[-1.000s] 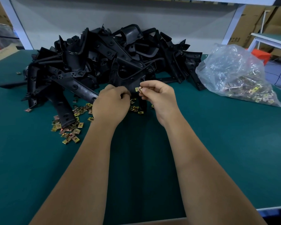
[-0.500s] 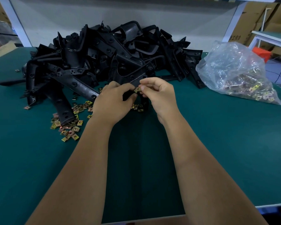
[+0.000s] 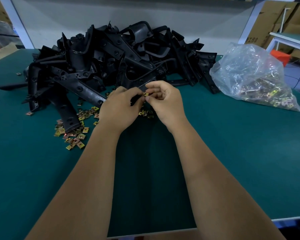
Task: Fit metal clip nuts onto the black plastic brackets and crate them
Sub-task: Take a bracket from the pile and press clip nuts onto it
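At pile's front edge, right hand (image 3: 164,101) pinches clip nut (image 3: 146,94); left hand (image 3: 119,108) grips bracket (image 3: 137,99). Risk: nut goes on skewed, springs loose.

A green mat (image 3: 232,153) covers the worktable. A white panel (image 3: 111,19) stands along its far edge, flanked by white frame posts (image 3: 249,19). Cardboard boxes (image 3: 274,16) are stacked far right, behind a second table (image 3: 294,38) and an orange object (image 3: 280,57).
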Tool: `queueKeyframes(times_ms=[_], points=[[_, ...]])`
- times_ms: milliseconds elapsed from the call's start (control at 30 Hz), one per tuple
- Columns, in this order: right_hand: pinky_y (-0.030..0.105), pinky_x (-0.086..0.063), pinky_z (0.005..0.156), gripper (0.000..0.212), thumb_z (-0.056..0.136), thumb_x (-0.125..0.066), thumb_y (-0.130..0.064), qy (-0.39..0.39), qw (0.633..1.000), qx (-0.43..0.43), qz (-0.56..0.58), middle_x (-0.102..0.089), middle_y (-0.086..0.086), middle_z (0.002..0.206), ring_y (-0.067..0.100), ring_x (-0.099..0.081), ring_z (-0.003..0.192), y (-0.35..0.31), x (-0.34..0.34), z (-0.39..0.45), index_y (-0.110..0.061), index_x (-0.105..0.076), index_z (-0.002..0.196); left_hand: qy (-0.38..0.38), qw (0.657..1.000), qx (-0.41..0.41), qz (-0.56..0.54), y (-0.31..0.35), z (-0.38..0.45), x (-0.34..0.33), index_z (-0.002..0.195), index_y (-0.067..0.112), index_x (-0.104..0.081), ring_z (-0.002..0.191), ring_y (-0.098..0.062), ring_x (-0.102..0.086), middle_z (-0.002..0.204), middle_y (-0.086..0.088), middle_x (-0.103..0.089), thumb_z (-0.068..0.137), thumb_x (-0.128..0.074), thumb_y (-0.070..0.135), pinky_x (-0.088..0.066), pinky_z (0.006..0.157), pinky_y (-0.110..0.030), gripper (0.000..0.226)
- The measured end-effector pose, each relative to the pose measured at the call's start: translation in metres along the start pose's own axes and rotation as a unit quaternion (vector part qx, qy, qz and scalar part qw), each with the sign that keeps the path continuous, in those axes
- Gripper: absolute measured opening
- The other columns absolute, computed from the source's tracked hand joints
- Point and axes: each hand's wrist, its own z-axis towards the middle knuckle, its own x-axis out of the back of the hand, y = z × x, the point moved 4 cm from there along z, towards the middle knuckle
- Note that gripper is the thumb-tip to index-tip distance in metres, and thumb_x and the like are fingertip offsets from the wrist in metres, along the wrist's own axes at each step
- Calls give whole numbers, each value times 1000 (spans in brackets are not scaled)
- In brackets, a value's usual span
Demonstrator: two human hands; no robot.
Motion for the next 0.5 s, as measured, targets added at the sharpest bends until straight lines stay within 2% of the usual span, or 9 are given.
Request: queueKeyframes(times_ms=[167, 300, 500], points=[[9, -46, 69, 35, 88, -61, 5, 13, 1000, -3, -12, -64, -6, 93, -8, -56, 72, 2, -1, -2, -24, -59, 105, -6, 1000, 2, 8, 1, 0, -1, 115, 39, -63, 106, -21, -54, 106, 2, -56, 98, -53, 45, -37, 72, -31, 21], [10, -46, 70, 36, 89, -60, 4, 20, 1000, -6, -3, -65, -6, 92, -7, -54, 71, 2, -2, -2, -29, -52, 100, -11, 1000, 1, 7, 1, 1, -1, 115, 37, -64, 106, -22, -54, 106, 0, -55, 98, -53, 44, -39, 73, -32, 22], [12, -47, 72, 35, 89, -56, 8, 23, 999, -6, 23, -65, 2, 92, 4, -54, 77, 1, -4, -2, -24, -42, 93, -8, 1000, 8, -2, 1, 2, -1, 114, 38, -64, 107, -24, -53, 106, -1, -55, 98, -53, 43, -43, 76, -35, 20]])
